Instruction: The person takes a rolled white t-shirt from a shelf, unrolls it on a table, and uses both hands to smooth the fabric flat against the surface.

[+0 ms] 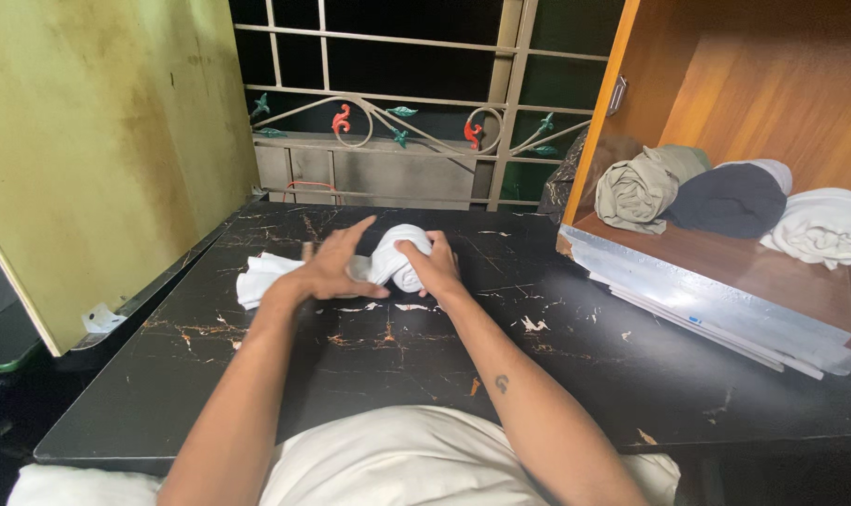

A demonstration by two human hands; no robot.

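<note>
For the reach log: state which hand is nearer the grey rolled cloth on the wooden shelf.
Right. The right hand grips the white roll, on the side toward the grey rolled cloth; the left hand lies flat farther left, beyond the white roll.

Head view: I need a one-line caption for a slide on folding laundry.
Both hands, left hand and right hand, roll a white cloth on a black table beside a cupboard holding rolled cloths.

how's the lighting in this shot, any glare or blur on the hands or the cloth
Head view: light is even and fairly dim, window dark; the rolled white cloth looks slightly washed out; the left hand and right hand are a little soft; a bright sheen lies on the silvery shelf edge.
</note>
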